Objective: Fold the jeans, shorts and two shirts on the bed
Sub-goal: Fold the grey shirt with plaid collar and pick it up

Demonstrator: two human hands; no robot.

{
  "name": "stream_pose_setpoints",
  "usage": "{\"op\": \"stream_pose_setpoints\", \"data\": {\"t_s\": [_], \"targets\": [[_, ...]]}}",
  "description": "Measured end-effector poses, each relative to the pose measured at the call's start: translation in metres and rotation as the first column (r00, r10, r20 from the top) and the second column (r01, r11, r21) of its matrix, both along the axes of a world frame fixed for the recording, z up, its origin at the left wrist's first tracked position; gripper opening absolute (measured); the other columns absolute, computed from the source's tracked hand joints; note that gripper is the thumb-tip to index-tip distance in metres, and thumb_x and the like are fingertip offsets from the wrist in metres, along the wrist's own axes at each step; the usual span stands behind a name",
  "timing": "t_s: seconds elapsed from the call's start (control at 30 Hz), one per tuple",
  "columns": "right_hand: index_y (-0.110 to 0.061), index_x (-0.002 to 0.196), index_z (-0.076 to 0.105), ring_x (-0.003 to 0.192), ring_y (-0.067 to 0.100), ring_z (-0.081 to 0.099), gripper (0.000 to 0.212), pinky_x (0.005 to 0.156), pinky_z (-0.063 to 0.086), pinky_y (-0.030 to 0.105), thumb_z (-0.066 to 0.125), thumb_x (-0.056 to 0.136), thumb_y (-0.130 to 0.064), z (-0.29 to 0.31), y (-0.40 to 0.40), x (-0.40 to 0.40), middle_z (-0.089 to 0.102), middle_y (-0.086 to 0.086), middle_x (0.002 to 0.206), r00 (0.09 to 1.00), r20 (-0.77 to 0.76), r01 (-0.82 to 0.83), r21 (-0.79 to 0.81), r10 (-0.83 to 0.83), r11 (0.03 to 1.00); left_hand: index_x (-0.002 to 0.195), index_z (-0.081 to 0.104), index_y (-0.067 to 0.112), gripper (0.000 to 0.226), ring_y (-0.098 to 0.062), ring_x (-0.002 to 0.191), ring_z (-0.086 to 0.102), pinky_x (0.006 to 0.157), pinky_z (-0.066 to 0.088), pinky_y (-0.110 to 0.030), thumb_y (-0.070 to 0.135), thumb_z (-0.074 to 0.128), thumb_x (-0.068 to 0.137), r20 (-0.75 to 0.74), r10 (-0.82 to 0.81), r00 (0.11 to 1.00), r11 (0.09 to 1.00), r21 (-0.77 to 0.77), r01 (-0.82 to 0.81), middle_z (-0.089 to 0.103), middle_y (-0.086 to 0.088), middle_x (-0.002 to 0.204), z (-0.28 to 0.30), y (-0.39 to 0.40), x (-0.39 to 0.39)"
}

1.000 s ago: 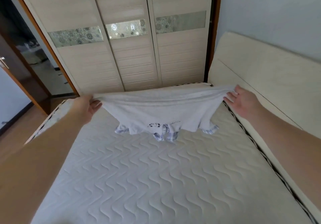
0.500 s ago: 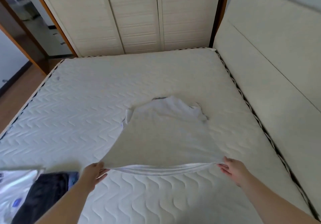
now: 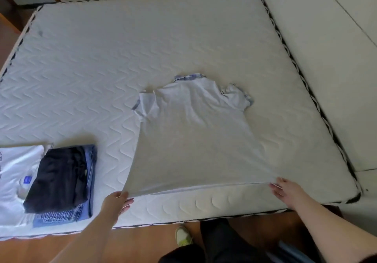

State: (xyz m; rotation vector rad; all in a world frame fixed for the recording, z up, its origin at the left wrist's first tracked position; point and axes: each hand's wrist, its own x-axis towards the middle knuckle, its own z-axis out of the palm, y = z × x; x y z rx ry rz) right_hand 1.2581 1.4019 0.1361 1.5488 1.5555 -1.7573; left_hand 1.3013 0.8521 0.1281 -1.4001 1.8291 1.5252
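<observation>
Bed (image 3: 102, 62): quilted white mattress with braided edge trim, headboard at right, wardrobe doors beyond, wood floor at the near edge.
Polo shirt (image 3: 193, 136): spread flat mid-bed, plaid collar pointing away.
Folded stack (image 3: 61, 181): near left edge, dark shorts over jeans beside a white shirt.
Left hand (image 3: 116, 202): pinches the hem's left corner.
Right hand (image 3: 287, 190): grips the hem's right corner.

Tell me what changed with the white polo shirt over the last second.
The white polo shirt with plaid collar, held up in the air a second ago, now lies spread flat on the quilted white mattress, collar away from the person. Left hand and right hand still pinch its hem corners.
</observation>
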Motion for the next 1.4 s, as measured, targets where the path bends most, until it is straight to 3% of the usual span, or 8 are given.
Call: {"op": "stream_pose_setpoints", "data": {"t_s": [0.13, 0.3, 0.43, 0.57, 0.7, 0.8, 0.97, 1.4], "targets": [[-0.003, 0.142, 0.039, 0.063, 0.012, 0.062, 0.039, 0.076, 0.054, 0.025, 0.044, 0.104, -0.011, -0.027, 0.008, 0.031, 0.056, 0.005, 0.090, 0.997, 0.049, 0.059, -0.002, -0.059, 0.998, 0.104, 0.058, 0.002, 0.017, -0.021, 0.074, 0.064, 0.058, 0.052, -0.028, 0.016, 0.050, 0.102, 0.102, -0.070, 0.992, 0.997, -0.031, 0.074, 0.069, -0.015, 0.088, -0.027, -0.006, 0.042], [-0.018, 0.125, 0.045, 0.038, 0.000, 0.060, 0.024, 0.060, 0.041, 0.024, 0.049, 0.102, -0.010, -0.053, -0.003, 0.050, 0.059, 0.005, 0.092, 0.996, 0.079, 0.041, 0.050, -0.044, 0.998, 0.103, 0.060, 0.002, 0.019, -0.025, 0.078, 0.064, 0.070, 0.049, -0.032, 0.018, 0.051, 0.101, 0.141, -0.160, 0.977, 0.983, -0.067, 0.170, 0.071, -0.015, 0.093, -0.067, 0.000, 0.066], [-0.010, 0.135, 0.049, 0.035, -0.002, 0.056, 0.035, 0.063, 0.040, 0.025, 0.053, 0.100, -0.010, -0.086, -0.003, 0.067, 0.060, 0.004, 0.097, 0.989, 0.144, 0.000, 0.118, -0.018, 0.993, 0.103, 0.061, 0.000, 0.018, -0.022, 0.067, 0.061, 0.060, 0.049, -0.028, 0.015, 0.052, 0.100, 0.170, -0.201, 0.965, 0.968, -0.117, 0.222, 0.071, -0.013, 0.086, -0.099, 0.002, 0.076], [-0.004, 0.135, 0.050, 0.037, -0.004, 0.055, 0.036, 0.059, 0.039, 0.022, 0.053, 0.099, -0.008, -0.114, -0.007, 0.078, 0.060, 0.003, 0.088, 0.985, 0.171, -0.047, 0.205, 0.011, 0.978, 0.108, 0.062, -0.001, 0.023, -0.025, 0.072, 0.064, 0.068, 0.053, -0.035, 0.019, 0.055, 0.100, 0.206, -0.231, 0.951, 0.952, -0.153, 0.265, 0.072, -0.009, 0.084, -0.128, 0.000, 0.087], [-0.003, 0.132, 0.056, 0.070, 0.019, 0.058, 0.037, 0.059, 0.038, 0.024, 0.048, 0.096, 0.002, -0.128, -0.010, 0.078, 0.061, 0.020, 0.114, 0.978, 0.207, -0.055, 0.351, -0.021, 0.935, 0.118, 0.064, 0.000, 0.026, -0.037, 0.085, 0.068, 0.087, 0.056, -0.049, 0.011, 0.059, 0.094, 0.350, -0.331, 0.876, 0.890, -0.193, 0.413, 0.071, -0.021, 0.096, -0.144, -0.004, 0.091], [-0.007, 0.133, 0.055, 0.093, 0.027, 0.051, 0.038, 0.072, 0.041, 0.031, 0.045, 0.097, 0.000, -0.123, -0.019, 0.071, 0.055, 0.024, 0.126, 0.962, 0.236, 0.026, 0.412, -0.134, 0.911, 0.124, 0.062, 0.003, 0.032, -0.038, 0.091, 0.068, 0.088, 0.054, -0.043, 0.010, 0.054, 0.093, 0.428, -0.413, 0.804, 0.819, -0.212, 0.533, 0.069, -0.020, 0.110, -0.141, 0.000, 0.083], [-0.007, 0.135, 0.052, 0.119, 0.037, 0.052, 0.041, 0.091, 0.044, 0.033, 0.044, 0.095, 0.001, -0.114, -0.042, 0.050, 0.054, 0.021, 0.134, 0.961, 0.266, -0.192, 0.422, 0.081, 0.886, 0.120, 0.064, 0.010, 0.033, -0.035, 0.077, 0.063, 0.076, 0.054, -0.041, 0.009, 0.051, 0.090, 0.350, -0.364, 0.863, 0.870, -0.204, 0.450, 0.067, -0.016, 0.098, -0.122, 0.025, 0.049], [-0.007, 0.125, 0.059, 0.070, 0.028, 0.053, 0.034, 0.055, 0.040, 0.025, 0.052, 0.092, -0.002, -0.098, -0.130, -0.077, 0.060, 0.017, 0.086, 0.827, 0.150, -0.559, 0.331, 0.542, 0.760, 0.108, 0.063, 0.023, 0.023, -0.012, 0.074, 0.056, 0.063, 0.044, -0.021, 0.015, 0.048, 0.093, 0.100, -0.317, 0.943, 0.905, -0.266, 0.332, 0.063, 0.003, 0.098, -0.058, 0.040, -0.079]]}}
